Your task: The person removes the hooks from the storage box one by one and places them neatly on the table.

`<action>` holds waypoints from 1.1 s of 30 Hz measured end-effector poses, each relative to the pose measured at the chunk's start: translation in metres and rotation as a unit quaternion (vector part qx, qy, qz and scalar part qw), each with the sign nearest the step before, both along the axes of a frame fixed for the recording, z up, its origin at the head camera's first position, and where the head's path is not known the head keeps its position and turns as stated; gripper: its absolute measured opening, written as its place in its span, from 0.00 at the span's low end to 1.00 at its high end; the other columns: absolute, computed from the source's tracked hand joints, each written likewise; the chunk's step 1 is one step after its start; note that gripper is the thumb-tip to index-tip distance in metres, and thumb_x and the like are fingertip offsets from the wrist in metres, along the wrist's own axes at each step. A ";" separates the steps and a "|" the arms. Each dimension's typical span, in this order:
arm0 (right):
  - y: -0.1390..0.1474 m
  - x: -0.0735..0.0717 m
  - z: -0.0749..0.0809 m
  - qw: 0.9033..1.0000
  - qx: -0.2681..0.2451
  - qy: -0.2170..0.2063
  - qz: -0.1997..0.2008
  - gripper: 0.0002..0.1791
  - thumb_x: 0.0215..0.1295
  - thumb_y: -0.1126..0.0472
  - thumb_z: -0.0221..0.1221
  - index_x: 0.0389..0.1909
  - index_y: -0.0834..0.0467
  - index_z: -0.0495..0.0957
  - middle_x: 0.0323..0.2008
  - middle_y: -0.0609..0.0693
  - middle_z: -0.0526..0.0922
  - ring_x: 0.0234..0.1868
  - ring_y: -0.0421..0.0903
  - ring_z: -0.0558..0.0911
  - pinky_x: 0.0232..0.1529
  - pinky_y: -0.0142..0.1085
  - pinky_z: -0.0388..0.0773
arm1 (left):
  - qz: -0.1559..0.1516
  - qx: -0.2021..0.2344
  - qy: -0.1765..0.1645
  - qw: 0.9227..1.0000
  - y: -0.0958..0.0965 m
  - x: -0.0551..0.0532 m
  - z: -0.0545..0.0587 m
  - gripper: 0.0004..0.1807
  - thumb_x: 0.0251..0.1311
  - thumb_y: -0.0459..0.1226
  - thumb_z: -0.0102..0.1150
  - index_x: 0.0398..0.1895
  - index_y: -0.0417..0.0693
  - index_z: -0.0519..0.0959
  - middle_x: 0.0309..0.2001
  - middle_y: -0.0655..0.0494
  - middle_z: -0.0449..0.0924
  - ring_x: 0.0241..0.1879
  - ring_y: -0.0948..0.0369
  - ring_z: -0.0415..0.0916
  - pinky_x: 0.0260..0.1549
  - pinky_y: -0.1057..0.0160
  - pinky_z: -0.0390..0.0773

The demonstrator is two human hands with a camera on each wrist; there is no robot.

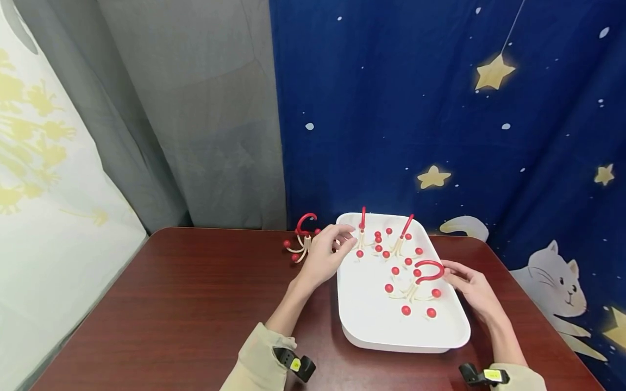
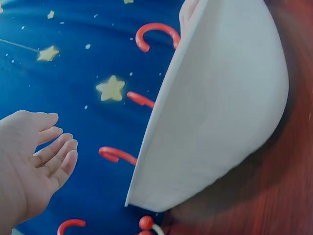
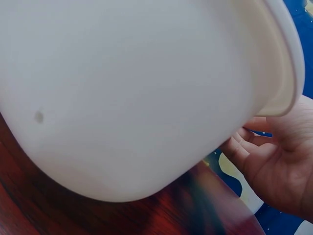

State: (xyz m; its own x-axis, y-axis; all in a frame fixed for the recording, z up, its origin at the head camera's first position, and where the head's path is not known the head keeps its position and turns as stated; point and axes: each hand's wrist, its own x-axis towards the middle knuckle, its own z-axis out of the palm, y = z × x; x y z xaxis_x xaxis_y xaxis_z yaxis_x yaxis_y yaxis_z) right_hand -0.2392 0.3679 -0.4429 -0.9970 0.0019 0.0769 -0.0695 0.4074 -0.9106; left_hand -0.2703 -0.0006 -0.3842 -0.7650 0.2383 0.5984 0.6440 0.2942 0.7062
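My left hand (image 1: 329, 252) hovers over the left rim of a white tray (image 1: 362, 320), its fingers relaxed and bent, holding nothing. In the left wrist view, that hand (image 2: 36, 164) is apart from the tray's outer wall. At the tray's right rim, my right hand (image 1: 471, 288) grips the edge, right beside a red hook. Inside the tray stand three toys like small umbrella frames: a front one (image 1: 429, 265), a back left one (image 1: 363, 220) and a back right one (image 1: 407, 225). Each has a red hooked handle and cream ribs with red balls.
Another toy of the same kind (image 1: 304, 239) is on the brown table (image 1: 195, 304), left of the tray and partly behind my left hand. A blue star curtain (image 1: 381, 108) and a grey curtain (image 1: 195, 108) hang close behind the table's back edge.
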 end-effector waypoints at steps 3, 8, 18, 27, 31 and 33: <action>0.000 0.000 0.000 1.000 0.000 -0.002 -0.001 0.35 0.75 0.48 0.58 0.69 0.71 0.66 0.47 0.44 0.84 0.42 0.37 0.83 0.45 0.30 0.81 | -0.018 0.001 -0.004 1.000 0.010 0.003 -0.001 0.13 0.68 0.34 0.61 0.53 0.40 0.81 0.41 0.51 0.82 0.41 0.59 0.79 0.40 0.62 0.82; 0.000 0.000 0.001 1.000 -0.002 -0.003 -0.001 0.35 0.75 0.49 0.58 0.69 0.71 0.66 0.47 0.43 0.83 0.42 0.37 0.82 0.46 0.30 0.81 | -0.042 -0.009 -0.018 0.999 0.028 0.007 -0.003 0.13 0.70 0.35 0.60 0.54 0.39 0.81 0.42 0.50 0.83 0.42 0.60 0.79 0.41 0.64 0.81; 0.000 0.000 0.002 1.000 -0.002 -0.004 0.001 0.34 0.75 0.49 0.58 0.69 0.71 0.66 0.45 0.40 0.83 0.42 0.38 0.83 0.45 0.30 0.81 | -0.075 -0.022 -0.051 0.996 0.056 0.013 -0.013 0.15 0.71 0.36 0.59 0.56 0.39 0.79 0.43 0.51 0.82 0.44 0.63 0.77 0.43 0.68 0.80; 0.000 0.000 0.002 1.000 0.003 -0.005 -0.003 0.35 0.75 0.48 0.58 0.69 0.70 0.66 0.46 0.41 0.83 0.43 0.36 0.81 0.46 0.28 0.80 | -0.085 -0.032 -0.058 0.994 0.080 0.015 -0.020 0.16 0.71 0.38 0.59 0.57 0.40 0.79 0.45 0.53 0.82 0.42 0.66 0.77 0.43 0.69 0.80; -0.001 0.000 0.001 1.000 0.003 -0.004 -0.003 0.34 0.75 0.49 0.58 0.69 0.71 0.66 0.46 0.41 0.83 0.43 0.36 0.81 0.46 0.29 0.80 | -0.089 -0.046 -0.084 0.991 0.092 0.017 -0.024 0.17 0.71 0.38 0.60 0.59 0.41 0.78 0.47 0.52 0.82 0.41 0.67 0.77 0.43 0.72 0.79; -0.001 0.000 0.000 1.000 0.003 -0.004 -0.002 0.34 0.75 0.49 0.58 0.69 0.71 0.66 0.46 0.41 0.83 0.43 0.36 0.82 0.46 0.29 0.80 | -0.087 -0.054 -0.096 0.990 0.097 0.018 -0.027 0.18 0.70 0.38 0.61 0.60 0.42 0.78 0.49 0.52 0.82 0.42 0.66 0.77 0.44 0.71 0.78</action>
